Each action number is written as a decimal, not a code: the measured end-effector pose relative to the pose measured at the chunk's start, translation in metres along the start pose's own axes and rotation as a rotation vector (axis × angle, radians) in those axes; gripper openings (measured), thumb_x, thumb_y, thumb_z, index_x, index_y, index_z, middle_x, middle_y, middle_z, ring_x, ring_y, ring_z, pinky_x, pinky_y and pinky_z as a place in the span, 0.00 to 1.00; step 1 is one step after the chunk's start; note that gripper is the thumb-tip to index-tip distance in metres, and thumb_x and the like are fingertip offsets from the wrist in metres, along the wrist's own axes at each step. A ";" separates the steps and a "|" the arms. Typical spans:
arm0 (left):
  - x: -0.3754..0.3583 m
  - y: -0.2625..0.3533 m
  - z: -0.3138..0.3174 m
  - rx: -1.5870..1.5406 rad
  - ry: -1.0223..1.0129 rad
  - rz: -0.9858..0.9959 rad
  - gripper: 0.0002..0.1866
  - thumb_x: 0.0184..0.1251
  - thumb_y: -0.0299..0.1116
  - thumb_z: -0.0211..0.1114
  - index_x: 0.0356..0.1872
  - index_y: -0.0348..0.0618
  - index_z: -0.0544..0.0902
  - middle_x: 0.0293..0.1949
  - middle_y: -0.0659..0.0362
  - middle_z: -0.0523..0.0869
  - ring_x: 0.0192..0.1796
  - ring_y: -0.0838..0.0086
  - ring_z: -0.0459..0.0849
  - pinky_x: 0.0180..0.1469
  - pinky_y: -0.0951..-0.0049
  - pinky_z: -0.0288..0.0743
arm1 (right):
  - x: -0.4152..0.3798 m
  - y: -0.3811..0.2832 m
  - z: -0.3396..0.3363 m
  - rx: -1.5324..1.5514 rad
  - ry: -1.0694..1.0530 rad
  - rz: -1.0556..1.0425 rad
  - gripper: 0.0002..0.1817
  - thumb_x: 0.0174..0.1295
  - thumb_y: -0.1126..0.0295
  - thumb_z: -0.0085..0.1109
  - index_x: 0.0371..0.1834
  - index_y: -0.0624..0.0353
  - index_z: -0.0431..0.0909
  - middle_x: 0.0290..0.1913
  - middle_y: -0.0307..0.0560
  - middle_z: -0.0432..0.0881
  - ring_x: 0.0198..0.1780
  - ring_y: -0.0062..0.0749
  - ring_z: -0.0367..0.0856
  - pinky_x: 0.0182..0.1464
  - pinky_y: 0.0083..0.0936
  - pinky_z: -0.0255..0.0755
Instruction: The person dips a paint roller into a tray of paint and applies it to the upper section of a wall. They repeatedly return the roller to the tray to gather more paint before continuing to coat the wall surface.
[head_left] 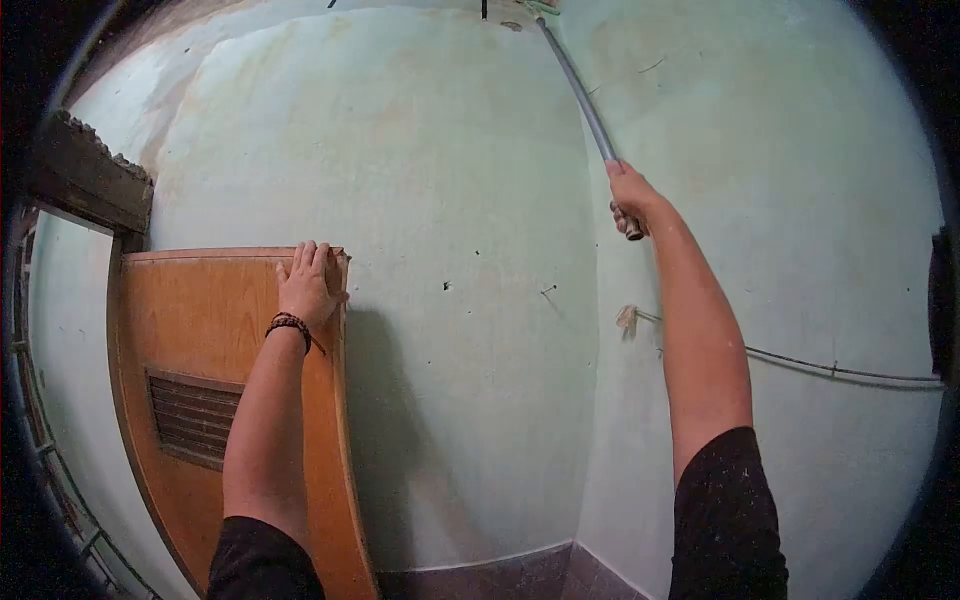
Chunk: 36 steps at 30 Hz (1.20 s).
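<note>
My right hand (632, 200) is wrapped around the lower end of a grey extension pole (580, 88). The pole slants up and left toward the top of the wall corner. At its far end is a pale green head (543, 8), perhaps a paint roller, partly cut off by the frame's top. My left hand (310, 285), with a dark braided bracelet (290, 322) at the wrist, lies on the upper corner of an orange-brown wooden door (200, 315). Its fingers are stretched out and spread toward the door's top edge, and the thumb is near the side edge.
Pale green walls (480, 200) meet at a corner right of centre. The door has a louvred vent (190, 418), and a broken dark beam (95, 175) juts out above it. A thin cable (850, 372) runs along the right wall. Dark tiles (480, 580) line the wall's bottom.
</note>
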<state>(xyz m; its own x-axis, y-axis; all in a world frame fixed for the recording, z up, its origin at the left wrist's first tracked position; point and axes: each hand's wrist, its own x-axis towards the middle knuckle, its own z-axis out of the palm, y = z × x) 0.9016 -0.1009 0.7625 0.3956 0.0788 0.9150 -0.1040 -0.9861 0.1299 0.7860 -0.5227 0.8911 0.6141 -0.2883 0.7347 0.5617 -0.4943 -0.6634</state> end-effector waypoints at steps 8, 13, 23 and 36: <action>0.001 0.003 -0.003 0.047 -0.063 0.008 0.45 0.52 0.43 0.71 0.69 0.50 0.54 0.72 0.55 0.52 0.75 0.64 0.46 0.72 0.49 0.43 | -0.084 0.156 0.017 -0.265 0.189 -0.151 0.26 0.70 0.53 0.36 0.67 0.53 0.59 0.50 0.60 0.77 0.51 0.50 0.76 0.55 0.38 0.67; 0.004 0.000 0.004 0.054 -0.042 0.012 0.44 0.53 0.44 0.70 0.69 0.50 0.54 0.72 0.55 0.53 0.75 0.64 0.46 0.72 0.48 0.43 | -0.106 0.167 0.023 -0.205 0.295 -0.259 0.26 0.69 0.54 0.41 0.68 0.52 0.60 0.42 0.61 0.79 0.43 0.49 0.80 0.46 0.36 0.72; 0.000 -0.001 -0.001 0.043 -0.051 0.014 0.43 0.55 0.46 0.68 0.69 0.52 0.54 0.72 0.57 0.52 0.75 0.65 0.45 0.72 0.49 0.40 | -0.018 0.029 0.038 -0.229 0.298 -0.337 0.25 0.69 0.56 0.42 0.70 0.42 0.59 0.18 0.40 0.65 0.14 0.25 0.65 0.15 0.29 0.64; 0.000 -0.005 -0.003 0.014 -0.023 0.061 0.43 0.54 0.47 0.68 0.68 0.49 0.56 0.71 0.54 0.54 0.75 0.64 0.46 0.72 0.50 0.41 | -0.020 0.002 0.057 0.014 0.171 -0.196 0.25 0.69 0.55 0.42 0.69 0.41 0.60 0.20 0.37 0.66 0.17 0.23 0.64 0.18 0.27 0.65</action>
<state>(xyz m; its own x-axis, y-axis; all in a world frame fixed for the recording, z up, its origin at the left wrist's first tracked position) 0.8989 -0.0955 0.7627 0.4095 0.0150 0.9122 -0.1157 -0.9909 0.0682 0.8066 -0.4707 0.8671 0.3908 -0.3227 0.8621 0.6691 -0.5436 -0.5068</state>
